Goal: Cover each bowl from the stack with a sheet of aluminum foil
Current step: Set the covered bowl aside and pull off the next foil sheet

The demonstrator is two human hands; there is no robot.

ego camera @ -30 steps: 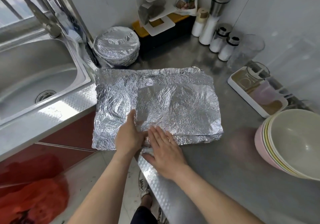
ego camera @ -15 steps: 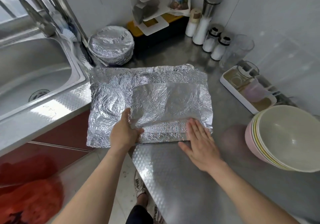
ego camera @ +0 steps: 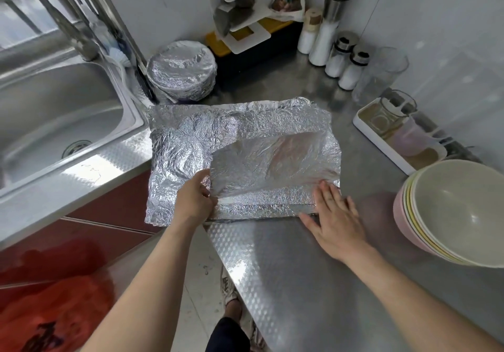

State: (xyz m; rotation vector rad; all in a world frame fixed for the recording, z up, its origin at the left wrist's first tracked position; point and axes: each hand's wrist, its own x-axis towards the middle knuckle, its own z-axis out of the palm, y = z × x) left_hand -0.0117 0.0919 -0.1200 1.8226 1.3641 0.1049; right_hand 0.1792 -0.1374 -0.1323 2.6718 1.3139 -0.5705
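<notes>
Worktop: brushed stainless steel, dull sheen; front strip embossed in a fine diamond pattern. Foil pile: aluminium, bright, heavily crinkled; upper foil sheet smoother, softly creased. Stacked bowls: matt, smooth, plastic-looking. Covered bowls: wrapped in wrinkled, shiny foil. Sink: polished steel, glossy. Tumbler: clear glass. Bag: glossy red plastic.

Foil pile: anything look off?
The foil pile is heavily crumpled, and its near-left corner overhangs the counter edge above the red cabinet. The left hand pinches the top sheet; right hand lies flat on the pile's edge.
</notes>
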